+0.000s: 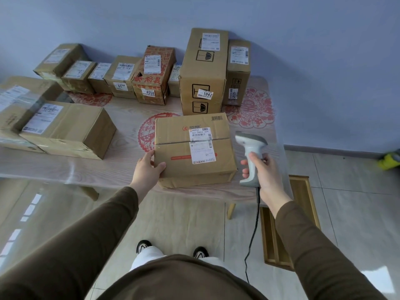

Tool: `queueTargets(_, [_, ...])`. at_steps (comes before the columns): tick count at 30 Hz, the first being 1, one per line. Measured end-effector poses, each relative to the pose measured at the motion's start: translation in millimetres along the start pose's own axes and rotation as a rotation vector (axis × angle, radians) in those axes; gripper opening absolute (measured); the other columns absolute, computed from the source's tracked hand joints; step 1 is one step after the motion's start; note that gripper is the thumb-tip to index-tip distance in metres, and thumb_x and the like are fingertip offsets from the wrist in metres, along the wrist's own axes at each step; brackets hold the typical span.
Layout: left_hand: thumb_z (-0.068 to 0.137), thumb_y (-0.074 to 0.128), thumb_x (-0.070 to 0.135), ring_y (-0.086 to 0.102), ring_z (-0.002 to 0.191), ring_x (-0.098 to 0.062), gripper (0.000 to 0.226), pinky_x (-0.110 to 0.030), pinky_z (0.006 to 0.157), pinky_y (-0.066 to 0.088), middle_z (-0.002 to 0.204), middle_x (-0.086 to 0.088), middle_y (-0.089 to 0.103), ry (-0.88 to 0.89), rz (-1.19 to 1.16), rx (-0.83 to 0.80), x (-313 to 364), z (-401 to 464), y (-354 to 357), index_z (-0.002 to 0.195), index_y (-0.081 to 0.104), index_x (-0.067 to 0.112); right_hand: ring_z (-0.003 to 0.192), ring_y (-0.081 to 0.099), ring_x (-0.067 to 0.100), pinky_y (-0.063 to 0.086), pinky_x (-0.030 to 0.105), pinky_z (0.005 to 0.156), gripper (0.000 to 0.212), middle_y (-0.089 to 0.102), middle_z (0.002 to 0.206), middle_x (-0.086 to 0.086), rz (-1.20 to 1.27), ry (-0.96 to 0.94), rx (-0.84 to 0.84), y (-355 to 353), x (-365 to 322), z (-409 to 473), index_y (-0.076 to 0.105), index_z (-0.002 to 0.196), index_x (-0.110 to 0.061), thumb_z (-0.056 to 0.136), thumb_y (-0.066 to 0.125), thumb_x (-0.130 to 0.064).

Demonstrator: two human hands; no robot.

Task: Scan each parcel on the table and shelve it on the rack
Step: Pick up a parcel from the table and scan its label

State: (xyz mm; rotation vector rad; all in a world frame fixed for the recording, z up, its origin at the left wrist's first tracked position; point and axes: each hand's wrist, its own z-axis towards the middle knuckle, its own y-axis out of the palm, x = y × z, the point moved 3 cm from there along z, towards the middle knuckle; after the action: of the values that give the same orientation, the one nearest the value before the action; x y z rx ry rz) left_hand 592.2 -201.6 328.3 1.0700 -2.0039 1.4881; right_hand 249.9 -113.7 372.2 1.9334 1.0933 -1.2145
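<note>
- We see the parcel in hand lying flat near the table's front edge, at centre frame; its shipping label faces up, crossing the taped seam.
- Our left hand, at 9 o'clock of the parcel, is partly spread and pressed on its near-left corner, thumb on the top face and the other fingers out of sight along the side.
- Our right hand, at 3 o'clock of the parcel, is wrapped closed around the grip of the scanner; the scanner's head sits just beside the box's right edge, and its cable hangs to the floor.
- Risk, as we judge it: the scanner head seems aimed past the label rather than at it, so a read may fail unless the wrist turns toward 9 o'clock.
- Risk: the label carries several barcodes, and a printed one sits at the box's 1 o'clock corner; the wrong code could be read.
- Risk: the parcel overhangs the front edge slightly; a one-handed lift by the corner could tip it.
- Risk: the dangling cable lies near our feet and could snag.
- Hidden or unclear: the rack is not in view; the scanner's trigger and window are turned from us; stacked parcels at 9 o'clock are blurred by glare; the back row at 12 o'clock has small, partly unreadable labels.
</note>
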Motion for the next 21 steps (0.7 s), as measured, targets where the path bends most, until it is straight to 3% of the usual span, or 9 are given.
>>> queueTargets(3, [0.100,0.064,0.032,0.058,0.114,-0.026,0.067,-0.048,0.102,0.053,0.131,-0.007,0.055,0.004,0.001,0.002,0,-1,-1,0.159,0.034,0.025,0.063,0.065,0.013,0.053,0.031,0.051,0.034,0.075,0.108,0.014,-0.078,-0.080,-0.083,37,-7,-17,0.051,0.120,-0.010,0.095,0.073,-0.017])
queueTargets(8, [0.100,0.064,0.033,0.058,0.113,-0.026,0.066,-0.048,0.102,0.053,0.130,-0.006,0.054,0.002,-0.009,-0.001,1,-3,0,0.159,0.034,0.025,0.066,0.058,0.012,0.050,0.030,0.051,0.019,0.067,0.104,0.012,-0.161,-0.167,-0.092,75,-5,-29,0.050,0.112,-0.024,0.102,0.064,-0.031])
queueTargets(12, [0.101,0.063,0.033,0.058,0.115,-0.026,0.066,-0.049,0.103,0.054,0.132,-0.006,0.054,-0.004,-0.024,-0.005,0,-4,0,0.159,0.033,0.025,0.066,0.056,0.014,0.048,0.030,0.050,0.017,0.065,0.104,0.013,-0.184,-0.191,-0.096,84,-4,-27,0.048,0.109,-0.021,0.107,0.055,-0.036])
queueTargets(21, [0.100,0.064,0.033,0.059,0.113,-0.026,0.066,-0.049,0.102,0.054,0.132,-0.007,0.056,-0.009,-0.018,-0.005,-2,0,1,0.159,0.034,0.026,0.063,0.057,0.009,0.049,0.032,0.051,0.022,0.068,0.109,0.019,-0.272,-0.260,-0.090,89,-7,-20,0.049,0.109,-0.019,0.106,0.055,-0.039])
